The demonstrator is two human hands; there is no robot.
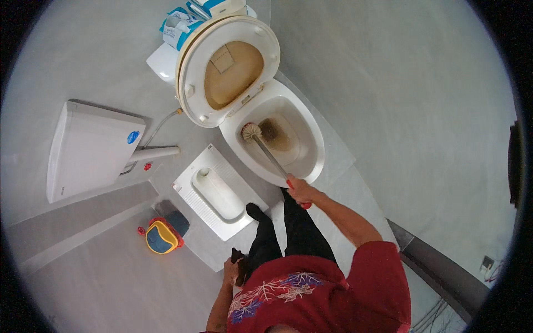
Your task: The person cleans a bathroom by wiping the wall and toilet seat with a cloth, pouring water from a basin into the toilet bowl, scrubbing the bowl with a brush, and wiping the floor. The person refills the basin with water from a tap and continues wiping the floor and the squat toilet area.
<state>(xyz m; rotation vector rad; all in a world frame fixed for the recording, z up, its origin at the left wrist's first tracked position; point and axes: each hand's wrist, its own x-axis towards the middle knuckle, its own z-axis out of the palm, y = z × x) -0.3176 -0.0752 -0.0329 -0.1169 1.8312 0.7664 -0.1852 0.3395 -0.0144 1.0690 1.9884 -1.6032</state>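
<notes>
My right hand (301, 191) is wrapped round the red handle of a toilet brush (271, 157). The brush's round bristle head rests against the inner left side of the white toilet bowl (313, 145), beside a brown-stained patch (276, 135) at the bottom. Behind it the seat and lid (191, 91) stand raised, with a yellow-brown lid underside. Down by my left hip, my left hand (231, 272) is closed on a dark object (240, 265), partly hidden against my black trousers; its kind is unclear.
A white squat toilet (244, 219) is set in the floor left of the bowl, beside my foot. A white wall cistern (91, 150) with a pipe (158, 153) hangs at left. Below stands a yellow-and-red bin (161, 237). Blue-and-white packs (180, 28) lie on the toilet tank.
</notes>
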